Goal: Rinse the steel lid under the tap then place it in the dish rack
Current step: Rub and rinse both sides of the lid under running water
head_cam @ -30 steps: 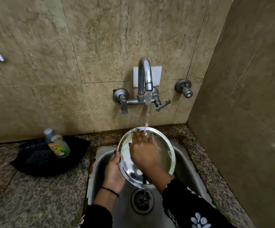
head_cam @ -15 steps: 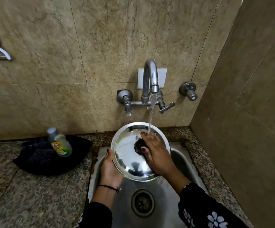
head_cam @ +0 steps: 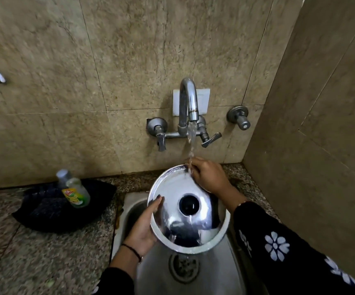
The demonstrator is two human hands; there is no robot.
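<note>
The round steel lid (head_cam: 172, 188) with a black knob (head_cam: 188, 205) in its middle is held tilted over the sink (head_cam: 210, 273). Its knob side faces me. My left hand (head_cam: 143, 227) grips the lid's left rim from below. My right hand (head_cam: 209, 174) holds the far right rim, where the stream from the running tap (head_cam: 188, 101) falls onto my fingers and the lid. Water runs down the lid's face past the knob. No dish rack is in view.
A green dish-soap bottle (head_cam: 76, 193) and a second small bottle (head_cam: 62, 175) stand on a black cloth (head_cam: 44, 209) on the granite counter (head_cam: 34, 262) left of the sink. The sink drain (head_cam: 184, 268) lies below the lid. Tiled walls close in behind and on the right.
My right hand moved off the lid's middle up to its far rim, uncovering the black knob. The lid tipped more toward me and sits lower over the sink.
</note>
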